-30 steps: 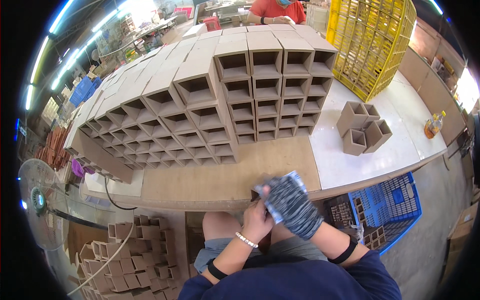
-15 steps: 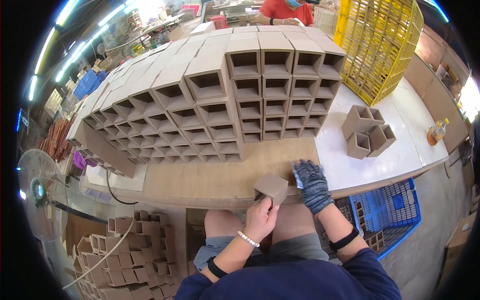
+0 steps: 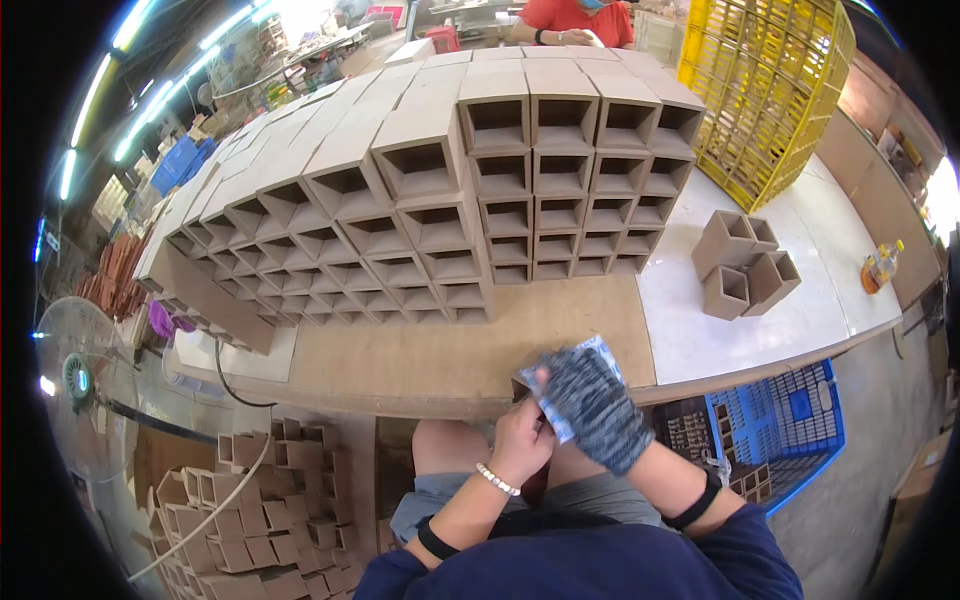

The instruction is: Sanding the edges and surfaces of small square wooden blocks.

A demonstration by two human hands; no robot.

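My left hand, bare with a beaded bracelet at the wrist, is closed round a brown square tube at the table's front edge, above my lap. Only a corner of the tube shows. Over it lies my right hand, in a grey-black knitted glove. It presses a thin blue-and-white sheet against the tube; the sheet's material cannot be made out. Beyond my hands, many similar open-ended square tubes are stacked in rows, their openings facing me.
Several loose tubes stand on the right, near a yellow crate and a bottle of amber liquid. Below the table are a blue crate at right and a tube pile at left, beside a fan. Someone in red sits opposite.
My right hand has moved left with the sheet, from the tabletop onto the tube, and now covers most of it. The left hand keeps its hold in nearly the same place.
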